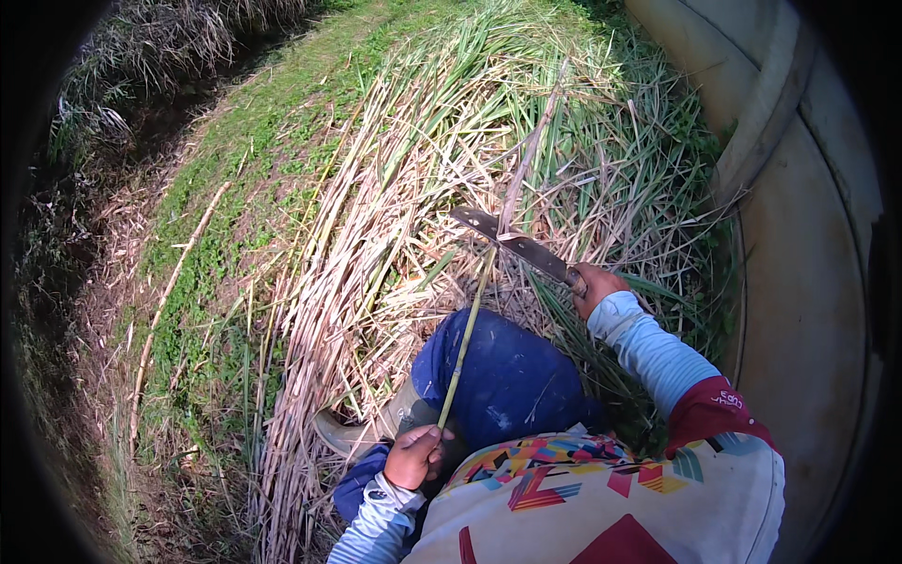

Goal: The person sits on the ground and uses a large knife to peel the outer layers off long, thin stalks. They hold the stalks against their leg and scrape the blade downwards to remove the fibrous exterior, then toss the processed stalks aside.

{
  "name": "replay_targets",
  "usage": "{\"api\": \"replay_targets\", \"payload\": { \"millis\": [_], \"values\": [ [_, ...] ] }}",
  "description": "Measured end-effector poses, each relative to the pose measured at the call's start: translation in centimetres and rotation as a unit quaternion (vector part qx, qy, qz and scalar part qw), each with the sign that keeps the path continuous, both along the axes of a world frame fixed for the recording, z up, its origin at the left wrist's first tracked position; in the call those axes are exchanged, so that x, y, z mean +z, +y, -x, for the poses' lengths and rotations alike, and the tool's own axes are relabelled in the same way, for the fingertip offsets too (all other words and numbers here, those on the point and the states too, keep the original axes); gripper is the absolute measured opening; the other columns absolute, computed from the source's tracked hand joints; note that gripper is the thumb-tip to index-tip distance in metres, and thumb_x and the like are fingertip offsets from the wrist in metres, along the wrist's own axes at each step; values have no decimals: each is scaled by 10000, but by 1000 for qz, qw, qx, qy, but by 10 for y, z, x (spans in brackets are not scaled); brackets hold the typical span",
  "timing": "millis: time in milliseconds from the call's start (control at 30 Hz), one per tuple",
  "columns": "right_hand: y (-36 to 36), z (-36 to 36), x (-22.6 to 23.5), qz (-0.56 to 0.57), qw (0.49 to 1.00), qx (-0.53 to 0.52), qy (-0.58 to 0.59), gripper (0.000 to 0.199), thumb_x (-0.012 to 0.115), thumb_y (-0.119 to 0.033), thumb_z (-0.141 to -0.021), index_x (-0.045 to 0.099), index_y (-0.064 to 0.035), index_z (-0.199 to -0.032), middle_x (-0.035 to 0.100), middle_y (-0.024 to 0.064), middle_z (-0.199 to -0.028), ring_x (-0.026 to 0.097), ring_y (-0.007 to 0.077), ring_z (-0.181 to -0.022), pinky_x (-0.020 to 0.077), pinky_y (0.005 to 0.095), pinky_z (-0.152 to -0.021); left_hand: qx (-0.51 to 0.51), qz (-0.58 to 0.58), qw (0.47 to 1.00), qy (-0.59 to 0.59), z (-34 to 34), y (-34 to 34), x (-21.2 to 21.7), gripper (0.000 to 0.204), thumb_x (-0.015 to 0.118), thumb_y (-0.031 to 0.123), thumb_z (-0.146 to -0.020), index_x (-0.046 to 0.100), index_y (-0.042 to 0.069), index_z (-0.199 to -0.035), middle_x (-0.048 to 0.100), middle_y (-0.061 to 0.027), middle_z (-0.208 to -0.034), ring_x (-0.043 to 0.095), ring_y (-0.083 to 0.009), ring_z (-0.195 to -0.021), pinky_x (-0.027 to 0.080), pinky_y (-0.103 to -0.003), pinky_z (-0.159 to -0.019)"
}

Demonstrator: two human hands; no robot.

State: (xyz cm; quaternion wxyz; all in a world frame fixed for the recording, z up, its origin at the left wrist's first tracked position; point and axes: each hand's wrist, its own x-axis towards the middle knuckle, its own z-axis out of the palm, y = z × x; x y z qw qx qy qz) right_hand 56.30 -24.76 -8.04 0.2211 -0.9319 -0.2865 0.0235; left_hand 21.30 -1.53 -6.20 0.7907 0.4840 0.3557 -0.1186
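Observation:
My left hand (414, 458) is closed around the lower end of a thin yellow-green cane stalk (460, 355), low in front of me. The stalk slants up past my knee, and its far end meets the blade of a machete (517, 242). My right hand (598, 287) grips the machete's handle, with the dark blade reaching left across the stalk's tip. A dry, brownish leaf strip (522, 174) stands up from the blade where it crosses the stalk. Whether the blade presses into the stalk or only touches it, I cannot tell.
A wide heap of cut stalks and leaves (348, 244) lies before me. A long dry stalk (174, 291) rests on the grass at left. A large, curved tan wall-like surface (799, 273) borders the right. My bent blue-trousered knee (517, 376) and boot (371, 428) are close by.

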Motion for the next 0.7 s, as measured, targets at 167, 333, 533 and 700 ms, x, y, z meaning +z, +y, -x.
{"api": "replay_targets", "payload": {
  "millis": [167,333,533,700],
  "values": [
    [8,-7,31,17,997,-51,47,428,714,-171,-786,628,-135,-1203,699,172,-1046,670,384,-986,537,468,-869,-2,42,999,-1,-1,-8,-15,298,494,286,-1050,647,32,-1068,457,26,-646,347,-67,-472,270,-229,-419],
    [5,45,18,6,984,179,-8,381,724,-167,-764,631,-97,-1127,691,156,-999,674,372,-939,531,471,-842,-29,62,998,16,-4,-15,-15,289,495,274,-1048,639,26,-1083,454,24,-644,353,-73,-471,289,-236,-428],
    [13,13,-10,61,985,158,-16,322,684,-217,-833,619,-94,-1124,687,158,-981,664,378,-966,515,477,-879,-7,96,995,4,13,-14,-29,316,461,291,-1064,616,20,-1112,418,29,-645,351,-68,-456,284,-230,-428],
    [30,-21,-5,78,995,-25,53,377,697,-181,-817,619,-118,-1180,693,163,-1065,657,388,-1023,529,469,-888,1,126,992,0,20,-11,-48,337,428,300,-1071,597,14,-1130,407,18,-651,350,-81,-464,293,-243,-432]
  ]
}}
